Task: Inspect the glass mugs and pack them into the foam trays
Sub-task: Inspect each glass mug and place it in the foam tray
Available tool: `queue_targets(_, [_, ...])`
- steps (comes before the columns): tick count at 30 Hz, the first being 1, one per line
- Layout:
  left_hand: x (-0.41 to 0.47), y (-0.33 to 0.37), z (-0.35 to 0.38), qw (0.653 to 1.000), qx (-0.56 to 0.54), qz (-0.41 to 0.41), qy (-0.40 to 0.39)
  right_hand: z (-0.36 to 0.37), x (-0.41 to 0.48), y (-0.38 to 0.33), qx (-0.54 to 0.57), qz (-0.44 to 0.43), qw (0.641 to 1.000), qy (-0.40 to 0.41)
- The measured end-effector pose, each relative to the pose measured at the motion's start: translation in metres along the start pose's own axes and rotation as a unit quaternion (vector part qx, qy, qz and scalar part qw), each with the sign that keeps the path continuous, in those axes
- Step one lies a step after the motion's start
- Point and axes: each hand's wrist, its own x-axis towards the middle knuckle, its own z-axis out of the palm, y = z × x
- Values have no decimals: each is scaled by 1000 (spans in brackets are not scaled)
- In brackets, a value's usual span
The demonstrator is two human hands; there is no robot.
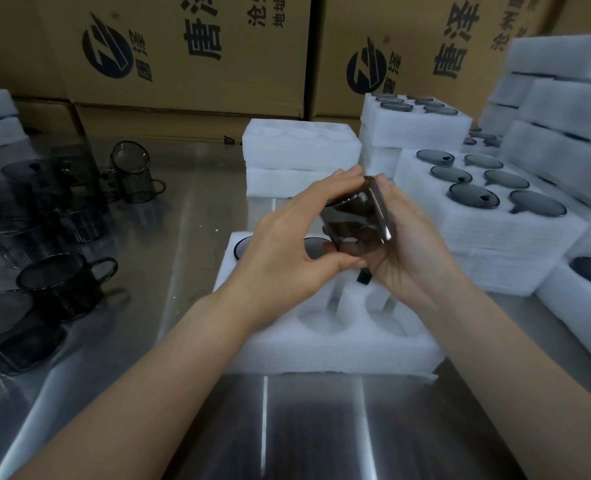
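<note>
Nearest thing is the shiny steel counter (pixel 287 427), with open room along the front edge. On it sits a white foam tray (pixel 321 355): the two near pockets are empty, and two dark mug rims (pixel 316 245) show in the far row. The arms hide the middle of it. Just above the tray, a smoky glass mug (pixel 353 220) is held tipped on its side. The left hand (pixel 287 251) wraps it with fingers over and thumb under, and the right hand (pixel 415 244) cups the other side. A dark bit pokes out below, probably the handle, hard to tell. Loose mugs (pixel 65 282) crowd the counter's left, some cut off by the frame. Filled trays (pixel 488 216) are stacked on the right, empty trays (pixel 301 147) sit behind the hands, and cardboard boxes (pixel 190 53) wall off the back.
</note>
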Motion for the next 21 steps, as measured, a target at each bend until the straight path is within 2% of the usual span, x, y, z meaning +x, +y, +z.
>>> queue_targets(4, [2, -3, -5, 996, -48, -23, 69, 5, -3, -1, -34, -3, 999, -11])
queue_targets(7, [3, -3, -10, 987, -101, -52, 110, 7, -8, 2, -103, -84, 991, -28])
queue_targets(10, [4, -1, -14, 969, -175, -112, 135, 9, -13, 2, -266, -196, 943, -43])
queue_targets(13, [7, -3, -17, 956, -215, -157, 126, 9, -14, 4, -338, -228, 912, -47])
queue_targets(17, [7, -9, -22, 966, -175, -176, 77, 12, -12, 12, -467, -262, 844, -10])
queue_targets(19, [8, -12, -27, 970, -153, -180, 49, 13, -13, 12, -487, -279, 827, 11])
queue_targets(21, [9, -19, -34, 970, -136, -193, 65, 14, -14, 11, -509, -274, 816, 11])
